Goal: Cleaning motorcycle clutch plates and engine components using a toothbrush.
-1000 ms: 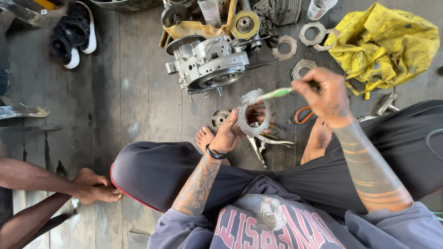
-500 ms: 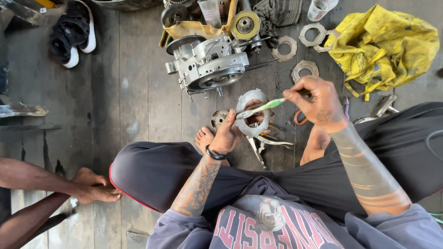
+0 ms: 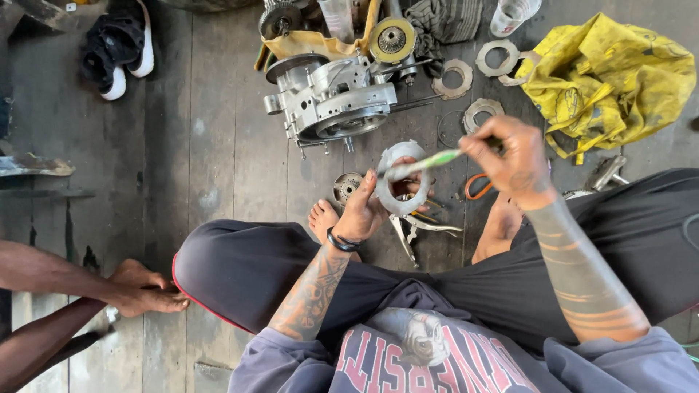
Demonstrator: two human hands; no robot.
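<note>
A view looking straight down at a person seated cross-legged on a dark wooden plank floor (image 3: 218,153), in black trousers and a grey sweatshirt with red lettering. The left hand (image 3: 366,211), with a tattooed forearm and a black band at the wrist, holds up a flat grey metal ring plate with a round central hole (image 3: 397,182); the fingers are curled around its lower left edge, with fingertips showing at its right side, and the plate sits just above the person's bare feet. The right hand (image 3: 513,161) has its fingers pressed together in a pinch around the handle of a pale green toothbrush (image 3: 426,164), whose far end lies across the face of the ring plate. Under the plate, on the floor, lie silver pliers (image 3: 419,227), and an orange-handled tool (image 3: 477,187) lies near the right hand. Further away stands a grey metal engine casing (image 3: 331,98), with several loose flat metal rings (image 3: 480,110) to its right and a crumpled yellow plastic bag (image 3: 608,80) at the upper right. Black sandals with white soles (image 3: 116,54) rest at the upper left. Another person's bare foot (image 3: 142,291) and lower legs reach in from the left edge.
</note>
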